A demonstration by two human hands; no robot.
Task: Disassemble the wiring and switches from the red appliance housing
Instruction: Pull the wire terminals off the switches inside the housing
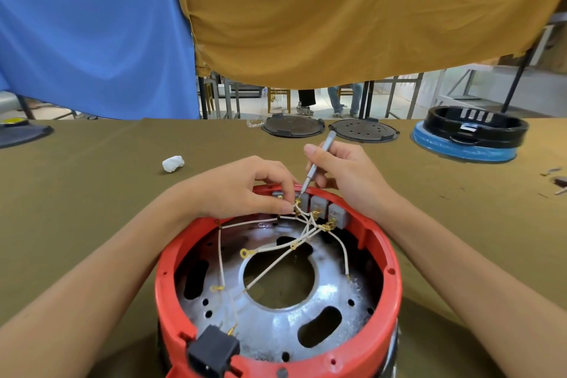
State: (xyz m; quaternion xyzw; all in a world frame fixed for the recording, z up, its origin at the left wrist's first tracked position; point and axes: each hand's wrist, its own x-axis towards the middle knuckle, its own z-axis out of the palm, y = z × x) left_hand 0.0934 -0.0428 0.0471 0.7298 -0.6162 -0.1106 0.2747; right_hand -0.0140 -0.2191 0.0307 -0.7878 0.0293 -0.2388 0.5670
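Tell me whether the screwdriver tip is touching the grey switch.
Touching. The head view shows the screwdriver, held in the right hand, with its tip meeting the top of the leftmost visible grey switch, no gap between them.

From my feed, both forearms come in bare from the lower corners, no sleeves reaching the wrists. My left hand (245,190) and right hand (346,175) wear no gloves, rings, watch or bands. The one thumbnail I can see clearly on the right is short and unpainted.
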